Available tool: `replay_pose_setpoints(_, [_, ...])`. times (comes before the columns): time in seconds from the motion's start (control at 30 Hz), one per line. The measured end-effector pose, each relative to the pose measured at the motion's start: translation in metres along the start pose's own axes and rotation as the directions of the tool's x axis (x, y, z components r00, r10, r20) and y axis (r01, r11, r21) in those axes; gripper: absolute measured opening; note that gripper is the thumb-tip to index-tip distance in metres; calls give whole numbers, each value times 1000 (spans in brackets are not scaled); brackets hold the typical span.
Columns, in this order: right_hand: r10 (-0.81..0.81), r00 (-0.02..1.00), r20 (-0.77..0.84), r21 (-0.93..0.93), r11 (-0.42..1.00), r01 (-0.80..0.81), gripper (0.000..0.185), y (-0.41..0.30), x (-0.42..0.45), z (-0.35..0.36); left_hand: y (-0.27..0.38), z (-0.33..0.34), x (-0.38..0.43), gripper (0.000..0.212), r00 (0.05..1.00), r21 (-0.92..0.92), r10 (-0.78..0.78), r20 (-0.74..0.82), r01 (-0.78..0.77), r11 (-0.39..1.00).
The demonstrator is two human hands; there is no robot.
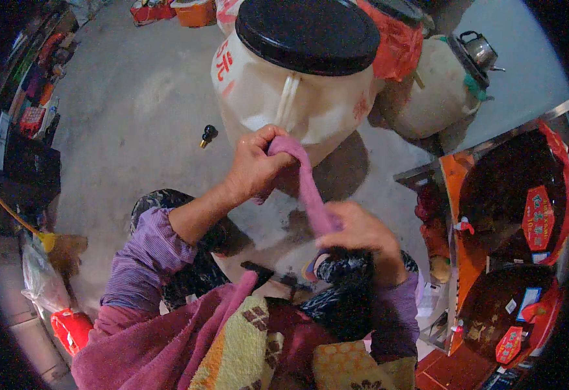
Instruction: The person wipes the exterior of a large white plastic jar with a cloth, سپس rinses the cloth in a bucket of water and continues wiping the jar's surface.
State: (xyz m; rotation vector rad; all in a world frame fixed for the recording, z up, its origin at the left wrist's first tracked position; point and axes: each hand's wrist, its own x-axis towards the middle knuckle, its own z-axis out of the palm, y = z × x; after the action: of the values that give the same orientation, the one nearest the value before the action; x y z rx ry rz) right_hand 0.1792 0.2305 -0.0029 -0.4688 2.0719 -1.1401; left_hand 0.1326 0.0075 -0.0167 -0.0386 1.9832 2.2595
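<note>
A twisted length of pink cloth (309, 190), perhaps a towel, runs between my two hands above my knees. My left hand (260, 163) is closed around its upper end, where the cloth folds over the fist and a short tail hangs below. Lower and to the right, my right hand (365, 226) grips the other end; it is slightly blurred. Just beyond my left hand stands a large whitish plastic barrel (255, 97) with a black screw lid (308, 36) and red writing. Across my lap and chest lie a pink towelling garment or cloth (152, 341) and a yellow patterned towel (230, 346).
A small black and brass-coloured item (208, 135) lies on the concrete floor (133, 107). At the right stand a second barrel (421, 92), a small metal pot (480, 51) and dark, red-labelled jars (508, 195). Shelved goods (35, 107) and a plastic bag (45, 280) are left.
</note>
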Motion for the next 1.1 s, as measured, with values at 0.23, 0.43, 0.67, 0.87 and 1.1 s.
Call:
replay_pose_setpoints(0.23, [-178,962,-206,516,816,262,33,-36,-12,10,2,-10,12,33,974,67,222,44,-224,972])
replay_pose_setpoints(0.43, [178,413,-893,322,894,311,77,-51,-48,1,11,-10,24,57,917,228,343,-204,-297,927])
replay_pose_setpoints(0.67, [-531,466,-708,-433,848,307,55,-122,-36,-23,-4,-18,53,47,997,82,72,-17,-71,994])
replay_pose_setpoints(0.87, [-921,358,-153,-950,237,204,15,-99,88,-18,-2,-11,44,42,974,-375,115,195,-34,927])
replay_pose_setpoints(1.1, [-598,732,-326,-844,534,60,27,-111,164,-3,-44,-24,48,39,966,-156,194,170,-168,973])
